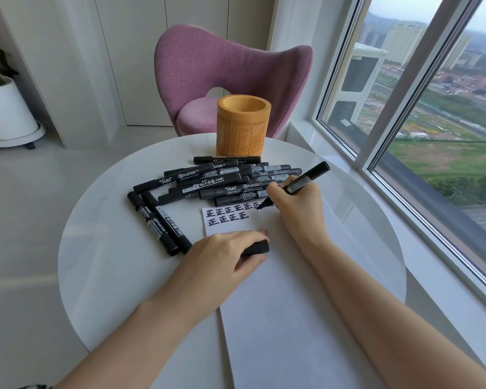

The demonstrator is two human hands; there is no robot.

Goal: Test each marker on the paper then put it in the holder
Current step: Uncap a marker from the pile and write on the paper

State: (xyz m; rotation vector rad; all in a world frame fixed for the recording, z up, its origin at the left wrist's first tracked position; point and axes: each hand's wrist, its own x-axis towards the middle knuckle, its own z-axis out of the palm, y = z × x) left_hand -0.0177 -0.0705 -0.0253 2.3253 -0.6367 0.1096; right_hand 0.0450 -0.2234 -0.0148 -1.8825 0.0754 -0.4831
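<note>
So the right hand (pixel 295 209) is wrapped around an uncapped black marker (pixel 300 182). Its tip is down on the paper (pixel 278 304), right at the end of the top row of inked characters near the paper's far edge. The marker body slants up and off to the right of the hand.

The left hand (pixel 225 256) rests on the paper's left edge, fingers curled around a black cap (pixel 257 247).

Just past the paper's far edge there's a messy pile of markers (pixel 222 182), all capped. Two more markers (pixel 157 223) lie side by side off the paper's far left corner.

The tan carved holder (pixel 243 126) stands upright beyond that pile, well apart from both hands. Everything's on a round white tabletop (pixel 110 262).
</note>
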